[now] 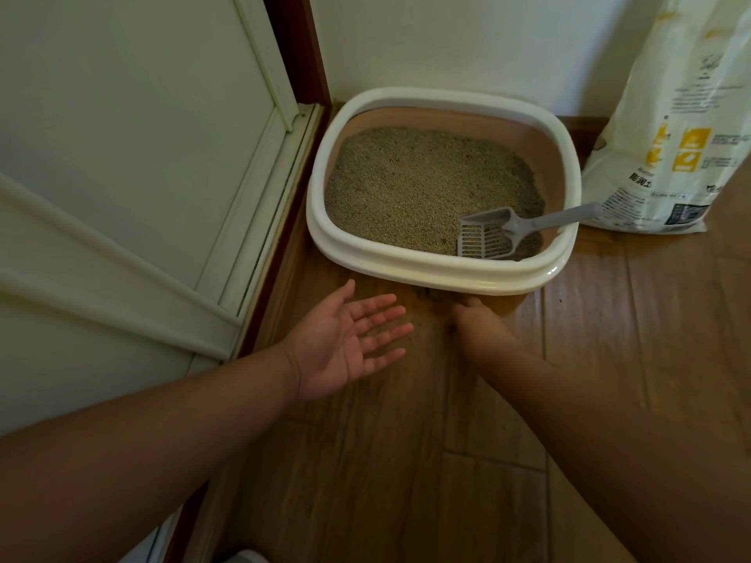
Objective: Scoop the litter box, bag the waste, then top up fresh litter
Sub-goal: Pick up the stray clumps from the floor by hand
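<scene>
now both hands (349,339) near litter box (439,270)

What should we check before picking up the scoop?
1. Scoop within reach, lying in the litter box with its handle over the right rim: ok.
2. Left hand free, palm up and open: ok.
3. Right hand free: cannot tell; its fingers are down at the floor by the box's front edge.
4. Waste bag ready: not ok, none in view.
5. Fresh litter bag nearby, standing right of the box: ok.
</scene>
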Available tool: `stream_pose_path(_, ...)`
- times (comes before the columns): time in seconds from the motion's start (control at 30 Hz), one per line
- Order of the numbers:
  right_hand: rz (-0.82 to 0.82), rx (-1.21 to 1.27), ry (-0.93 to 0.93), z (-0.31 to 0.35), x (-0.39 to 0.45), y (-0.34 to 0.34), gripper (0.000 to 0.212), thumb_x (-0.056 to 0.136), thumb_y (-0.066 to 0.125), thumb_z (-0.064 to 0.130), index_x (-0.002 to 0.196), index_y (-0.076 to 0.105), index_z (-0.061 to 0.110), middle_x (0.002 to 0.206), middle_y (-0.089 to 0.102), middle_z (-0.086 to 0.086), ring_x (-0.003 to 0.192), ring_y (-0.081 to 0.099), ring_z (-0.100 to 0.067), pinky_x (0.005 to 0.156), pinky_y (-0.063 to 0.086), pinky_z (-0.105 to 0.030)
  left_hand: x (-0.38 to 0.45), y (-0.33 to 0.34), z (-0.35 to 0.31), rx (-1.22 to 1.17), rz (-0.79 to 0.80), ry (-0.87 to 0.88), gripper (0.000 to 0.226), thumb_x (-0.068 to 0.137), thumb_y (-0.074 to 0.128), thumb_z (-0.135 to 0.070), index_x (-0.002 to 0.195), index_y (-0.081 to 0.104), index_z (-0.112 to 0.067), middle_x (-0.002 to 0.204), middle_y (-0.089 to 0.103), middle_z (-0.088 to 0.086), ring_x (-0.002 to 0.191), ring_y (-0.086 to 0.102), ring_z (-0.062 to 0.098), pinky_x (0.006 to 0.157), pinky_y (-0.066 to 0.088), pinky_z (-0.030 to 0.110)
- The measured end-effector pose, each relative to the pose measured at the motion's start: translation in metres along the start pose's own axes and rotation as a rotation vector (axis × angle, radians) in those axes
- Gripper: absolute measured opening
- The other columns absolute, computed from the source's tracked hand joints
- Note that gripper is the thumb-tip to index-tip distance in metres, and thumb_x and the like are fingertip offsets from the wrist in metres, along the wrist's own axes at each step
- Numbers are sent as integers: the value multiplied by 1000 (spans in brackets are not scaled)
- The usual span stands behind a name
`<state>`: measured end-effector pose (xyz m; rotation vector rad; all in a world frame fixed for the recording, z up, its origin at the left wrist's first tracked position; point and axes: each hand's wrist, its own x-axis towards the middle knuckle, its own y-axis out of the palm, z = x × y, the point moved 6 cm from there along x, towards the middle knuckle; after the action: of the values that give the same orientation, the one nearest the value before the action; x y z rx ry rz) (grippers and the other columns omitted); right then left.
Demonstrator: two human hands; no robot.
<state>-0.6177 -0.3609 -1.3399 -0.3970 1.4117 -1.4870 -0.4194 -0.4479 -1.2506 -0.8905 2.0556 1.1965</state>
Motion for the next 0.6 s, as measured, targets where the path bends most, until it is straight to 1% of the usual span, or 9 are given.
stream_pose_path(0.1,22,10,-12,-1,-5,-1,15,97,52,9,95,56,23,111,58,-6,104,60,-27,89,53,-39,0,2,1,-11,5,1,63,104,41,-56,140,61,-8,137,68,15,126,66,33,110,47,56)
stream_pose_path(0.17,4,106,-4,1,-9,-8,15,96,56,12,92,53,26,103,60,-1,100,62,-24,86,54,-38,1,4,3,-17,16,-1,64,104,42,-57,140,61,-7,136,68,15,126,66,34,109,48,56)
stream_pose_path(0.27,-187,402,-41,12,-18,-41,13,90,71,19,99,63,24,95,65,6,89,64,-12,80,55,-30,1,7,4,-18,26,-2,64,104,41,-57,139,61,-7,135,69,16,125,67,34,107,49,56)
stream_pose_path(0.33,-324,594,-152,31,-31,-78,14,89,75,22,100,66,23,91,66,10,84,63,-4,74,54,-21,2,10,3,-22,40,7,65,105,41,-58,140,61,-7,135,69,16,125,67,34,106,50,55)
stream_pose_path(0.4,-405,724,-281,52,-46,-114,13,89,76,21,100,67,22,92,68,10,84,65,-6,71,53,-19,3,16,0,-33,59,26,66,105,41,-58,141,60,-7,136,68,17,126,66,34,107,50,53)
stream_pose_path(0.43,-410,747,-341,62,-53,-127,14,89,76,20,100,68,22,93,69,9,85,66,-7,70,54,-20,3,20,-2,-36,75,35,67,105,40,-59,142,59,-7,138,67,17,127,66,34,109,49,52)
stream_pose_path(0.5,-338,699,-452,84,-62,-143,14,89,76,22,100,69,24,94,68,9,88,64,-6,70,52,-18,3,28,-9,-35,108,59,68,105,36,-60,142,59,-7,141,65,17,130,64,32,109,50,48)
stream_pose_path(0.57,-266,569,-542,104,-69,-146,15,87,77,26,101,71,22,91,67,8,88,60,-3,73,50,-18,1,38,-18,-65,165,71,69,106,33,-60,137,66,-7,139,66,18,125,67,30,99,57,43)
stream_pose_path(0.6,-271,502,-589,112,-72,-146,17,87,77,27,100,71,20,90,66,7,86,57,-3,75,51,-22,-1,44,-22,-81,199,70,70,106,32,-59,133,69,-7,135,68,18,120,70,29,93,60,40)
